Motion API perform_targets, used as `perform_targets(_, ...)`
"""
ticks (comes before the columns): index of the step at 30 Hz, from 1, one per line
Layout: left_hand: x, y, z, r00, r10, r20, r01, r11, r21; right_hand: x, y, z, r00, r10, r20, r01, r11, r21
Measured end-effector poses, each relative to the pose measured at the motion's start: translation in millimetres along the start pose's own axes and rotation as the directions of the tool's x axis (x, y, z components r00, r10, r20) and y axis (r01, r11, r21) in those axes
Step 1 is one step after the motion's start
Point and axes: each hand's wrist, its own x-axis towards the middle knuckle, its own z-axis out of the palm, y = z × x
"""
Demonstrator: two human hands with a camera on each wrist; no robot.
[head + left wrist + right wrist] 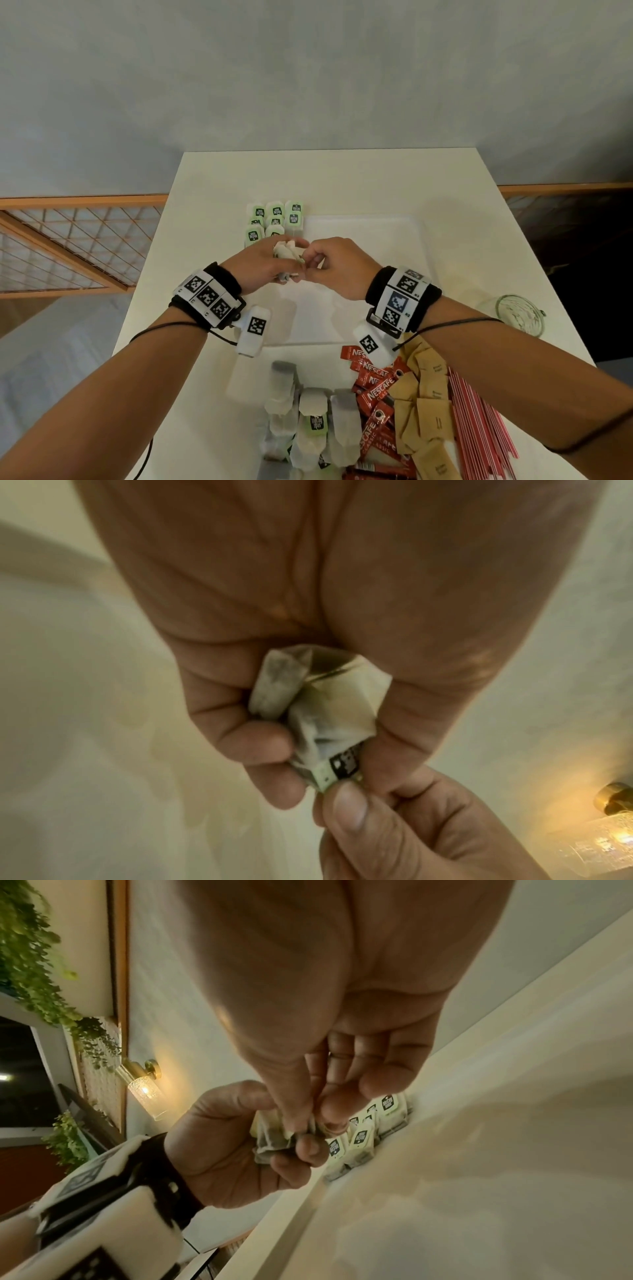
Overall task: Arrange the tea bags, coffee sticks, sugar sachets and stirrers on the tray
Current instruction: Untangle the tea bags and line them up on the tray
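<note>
Hands meeting over the white tray [394,246]

Left hand [260,265] grips a bunch of tea bags [286,255] — right hand [337,265] pinches one bag's tag [342,771]; more tea bags lie in rows [274,221] at the tray's far-left corner.

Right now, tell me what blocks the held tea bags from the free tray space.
Nothing visible does. Both hands, left hand and right hand, hold the tea bags above the bare tray, beside the placed tea bags.
</note>
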Motion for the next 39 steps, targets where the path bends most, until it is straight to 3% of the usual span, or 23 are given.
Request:
perform_targets(10, -3, -1, 3, 0.995, -0.003, -0.095, -0.014, 0.984, -0.175, -2, 15, -11, 0.993, 0.091, -0.070, -0.084, 0.992, 0.088)
perform_targets(19, -9, -1, 4, 0.989, 0.006, -0.149, -0.039, 0.975, -0.221, -6, 10, -29, 0.985, 0.148, -0.091, -0.113, 0.942, 0.316)
perform_targets(25, -8, 4, 8, 0.987, 0.021, -0.159, -0.056, 0.974, -0.218, -12, 6, -28, 0.998, 0.018, 0.064, -0.032, 0.977, 0.211)
perform_targets(30, -9, 7, 10, 0.990, 0.027, -0.141, -0.059, 0.973, -0.225, -6, 1, -31, 0.992, 0.122, -0.043, -0.099, 0.929, 0.355)
perform_targets(36, -10, 10, 10, 0.993, 0.059, -0.099, -0.070, 0.991, -0.116, -1, -3, -27, 0.997, 0.036, -0.074, -0.018, 0.971, 0.237)
perform_targets(39, -12, 12, 10, 0.990, 0.063, -0.128, -0.074, 0.994, -0.081, -1, -8, -29, 0.991, 0.070, -0.111, -0.040, 0.966, 0.255)
